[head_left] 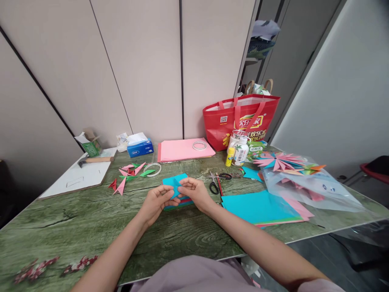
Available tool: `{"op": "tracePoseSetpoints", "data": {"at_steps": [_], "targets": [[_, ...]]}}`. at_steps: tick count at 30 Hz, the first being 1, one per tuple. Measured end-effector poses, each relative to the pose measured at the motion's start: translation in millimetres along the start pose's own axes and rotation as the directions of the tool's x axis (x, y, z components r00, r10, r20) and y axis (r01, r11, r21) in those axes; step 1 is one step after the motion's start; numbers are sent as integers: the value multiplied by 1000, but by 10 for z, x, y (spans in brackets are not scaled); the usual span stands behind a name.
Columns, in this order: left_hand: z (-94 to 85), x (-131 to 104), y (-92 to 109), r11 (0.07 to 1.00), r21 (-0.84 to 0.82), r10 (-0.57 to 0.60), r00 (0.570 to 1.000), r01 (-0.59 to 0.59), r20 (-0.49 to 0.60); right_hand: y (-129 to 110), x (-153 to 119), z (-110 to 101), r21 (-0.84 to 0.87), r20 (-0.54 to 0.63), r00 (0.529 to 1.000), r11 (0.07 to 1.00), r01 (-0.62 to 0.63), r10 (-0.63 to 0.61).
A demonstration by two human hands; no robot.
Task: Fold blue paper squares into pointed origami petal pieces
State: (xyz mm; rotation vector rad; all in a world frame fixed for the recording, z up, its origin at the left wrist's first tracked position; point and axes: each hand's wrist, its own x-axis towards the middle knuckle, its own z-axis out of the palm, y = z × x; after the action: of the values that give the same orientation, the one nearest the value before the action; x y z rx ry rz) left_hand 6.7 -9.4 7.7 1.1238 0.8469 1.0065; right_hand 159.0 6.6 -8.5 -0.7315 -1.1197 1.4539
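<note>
Between my two hands is a small blue piece of paper, partly folded. My left hand pinches its left and lower edge with thumb and fingers. On the other side, my right hand grips the right edge the same way. Just beneath them lies a small stack of coloured paper, blue on top with red and green below, partly hidden by the fingers. Scissors and a red pencil rest right of my right hand.
Folded pink, red and green paper pieces and a tape roll lie left. Behind are a tissue box, pink sheets, a glue stick and a red bag. Blue sheets and a plastic bag lie right.
</note>
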Motion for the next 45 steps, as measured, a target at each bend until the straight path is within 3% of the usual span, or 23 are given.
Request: {"op": "tracePoseSetpoints", "data": {"at_steps": [4,8,12,14,20,25,31,40,45], "targets": [[-1,2,5,1000,11,11,999,-11,38,-23,-6,0,-64,20,999,997,38,-37],[3,0,-32,979,157,129,992,-129,9,-39,-8,-14,-152,79,994,985,84,-72],[7,8,-84,950,264,191,978,-165,-78,0,9,-55,-419,17,966,875,241,-258],[22,9,-86,940,293,211,972,-173,-104,37,9,-63,-473,32,958,840,267,-286],[35,-9,-43,889,421,260,955,-179,-144,76,-31,-23,-329,137,980,926,183,-145],[-11,-10,-102,808,542,297,954,-231,-37,57,-22,-18,-276,76,995,958,76,-57],[2,16,-106,779,521,451,890,-350,-75,13,-14,14,-205,37,997,976,71,-65],[-12,6,-100,759,540,475,877,-364,-76,-42,-46,15,-162,36,998,985,65,-59],[-3,-3,-68,780,528,452,885,-335,-107,-59,-40,-5,-316,61,990,939,138,-125]]}}
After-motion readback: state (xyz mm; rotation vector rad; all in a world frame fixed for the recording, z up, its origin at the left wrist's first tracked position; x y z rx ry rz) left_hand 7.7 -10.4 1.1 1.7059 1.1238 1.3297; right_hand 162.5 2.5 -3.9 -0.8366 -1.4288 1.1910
